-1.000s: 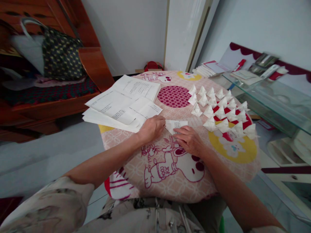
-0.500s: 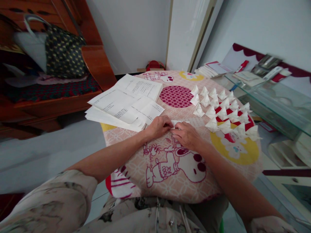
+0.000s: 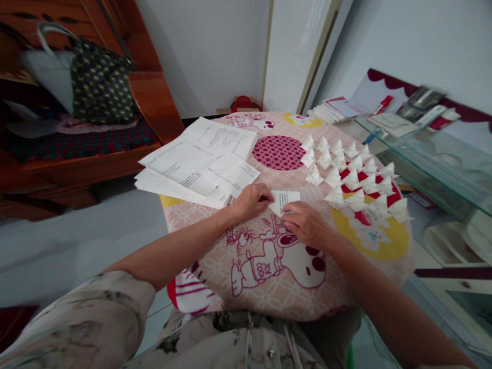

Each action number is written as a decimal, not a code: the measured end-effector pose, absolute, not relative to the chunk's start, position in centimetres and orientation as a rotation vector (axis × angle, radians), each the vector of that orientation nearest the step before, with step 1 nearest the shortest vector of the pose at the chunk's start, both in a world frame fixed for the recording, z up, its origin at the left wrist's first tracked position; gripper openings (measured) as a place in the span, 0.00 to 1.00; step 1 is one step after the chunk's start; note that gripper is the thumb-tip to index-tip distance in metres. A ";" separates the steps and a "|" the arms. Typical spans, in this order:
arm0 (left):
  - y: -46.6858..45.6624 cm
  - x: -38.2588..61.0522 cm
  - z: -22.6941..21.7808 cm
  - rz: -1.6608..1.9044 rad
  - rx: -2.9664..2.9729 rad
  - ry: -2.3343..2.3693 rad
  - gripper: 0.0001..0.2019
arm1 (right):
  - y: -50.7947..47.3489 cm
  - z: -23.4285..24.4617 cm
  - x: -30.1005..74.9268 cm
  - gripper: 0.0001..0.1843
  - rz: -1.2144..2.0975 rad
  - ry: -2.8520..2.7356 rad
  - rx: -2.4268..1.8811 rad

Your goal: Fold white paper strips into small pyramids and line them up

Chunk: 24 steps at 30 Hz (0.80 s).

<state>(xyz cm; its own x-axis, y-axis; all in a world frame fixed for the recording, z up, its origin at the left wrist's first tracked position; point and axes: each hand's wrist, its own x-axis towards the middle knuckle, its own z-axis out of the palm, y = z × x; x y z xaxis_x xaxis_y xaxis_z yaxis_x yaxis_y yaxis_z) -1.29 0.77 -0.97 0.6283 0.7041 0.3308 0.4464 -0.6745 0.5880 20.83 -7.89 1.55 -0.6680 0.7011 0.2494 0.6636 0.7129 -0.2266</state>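
- The left hand (image 3: 251, 201) grasps the small folded white printed paper (image 3: 287, 199) at its left side.
- The right hand (image 3: 305, 221) touches its lower right edge; whether gripping, I cannot tell.

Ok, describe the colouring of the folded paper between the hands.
White with dark print: folded paper, clearest in the head view.

On the pink patterned cloth (image 3: 215, 264), the flat white printed paper sheets (image 3: 203, 159) lie to your left, the pointed white folded paper shapes (image 3: 351, 180) stand right, and the small white printed paper (image 3: 287, 198) sits between your left hand (image 3: 251, 201) and right hand (image 3: 306, 224).
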 end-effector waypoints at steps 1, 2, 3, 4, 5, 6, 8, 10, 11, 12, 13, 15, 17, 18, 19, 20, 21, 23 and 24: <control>0.7 -1.3 -1.0 0.765 2.409 0.897 0.09 | -8.1 1.4 21.1 0.12 0.183 -2.588 -1.064; 0.6 -1.4 -1.0 0.772 2.425 0.887 0.10 | -8.3 1.3 21.3 0.12 0.196 -2.564 -1.064; 0.4 -1.4 -1.0 0.784 2.445 0.874 0.10 | -8.4 1.1 21.6 0.12 0.202 -2.535 -1.067; 0.3 -1.5 -1.1 0.798 2.468 0.858 0.11 | -8.5 0.9 21.8 0.11 0.194 -2.506 -1.074; 0.1 -1.6 -1.1 0.808 2.493 0.835 0.11 | -8.6 0.7 22.0 0.11 0.171 -2.482 -1.084; -0.1 -1.6 -1.1 0.815 2.519 0.811 0.11 | -8.6 0.6 22.2 0.12 0.134 -2.467 -1.093; -0.4 -1.8 -1.1 0.815 2.566 0.769 0.11 | -8.6 0.3 22.5 0.15 0.050 -2.485 -1.098; -0.6 -1.9 -1.0 0.806 2.606 0.754 0.11 | -8.3 0.1 22.5 0.15 -0.027 -2.540 -1.095; -0.6 -1.9 -1.0 0.804 2.623 0.757 0.12 | -8.1 0.1 22.4 0.15 -0.064 -2.566 -1.095; -0.6 -2.0 -1.0 0.801 2.641 0.761 0.12 | -7.9 0.0 22.4 0.14 -0.099 -2.589 -1.100; -0.7 -2.0 -1.0 0.793 2.660 0.759 0.12 | -7.8 0.0 22.3 0.14 -0.128 -2.604 -1.111; -0.8 -2.0 -1.0 0.767 2.703 0.736 0.12 | -7.4 -0.1 22.4 0.13 -0.165 -2.620 -1.141; -0.9 -2.0 -0.9 0.739 2.741 0.695 0.12 | -7.2 -0.1 22.5 0.13 -0.181 -2.628 -1.165; -1.0 -2.0 -0.8 0.731 2.756 0.675 0.12 | -7.2 -0.1 22.5 0.13 -0.193 -2.631 -1.171; -1.1 -2.1 -0.7 0.730 2.766 0.657 0.13 | -7.3 -0.1 22.5 0.13 -0.210 -2.636 -1.173; -1.2 -2.1 -0.6 0.729 2.774 0.635 0.13 | -7.4 0.0 22.4 0.13 -0.226 -2.646 -1.172; -1.3 -2.2 -0.5 0.725 2.780 0.604 0.13 | -7.7 0.0 22.3 0.12 -0.238 -2.655 -1.169; -1.4 -2.4 -0.3 0.708 2.782 0.507 0.13 | -8.2 0.1 21.9 0.11 -0.228 -2.665 -1.150; -1.5 -2.5 -0.2 0.694 2.780 0.448 0.14 | -8.5 0.1 21.8 0.11 -0.202 -2.663 -1.131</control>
